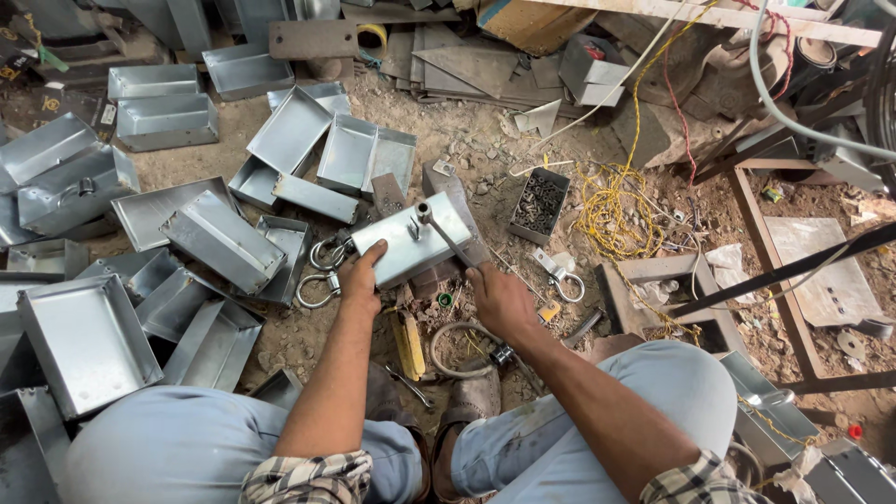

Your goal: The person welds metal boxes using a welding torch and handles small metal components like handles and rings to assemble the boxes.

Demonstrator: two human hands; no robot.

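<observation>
A shiny sheet-metal box [411, 241] lies on the dirt floor in front of me, its flat side up. My left hand [359, 277] presses on its near left edge, fingers spread over the rim. My right hand [499, 297] grips the handle of a socket wrench [446, 235], whose head sits on top of the box near its middle. Two metal ring clamps [324, 271] lie just left of my left hand.
Several open metal trays [89, 341] are piled on the left and behind. A small box of bolts [539, 205] stands right of the work, beside tangled yellow wire [611, 210]. A yellow-handled tool [408, 343] and a hose [448, 350] lie between my knees.
</observation>
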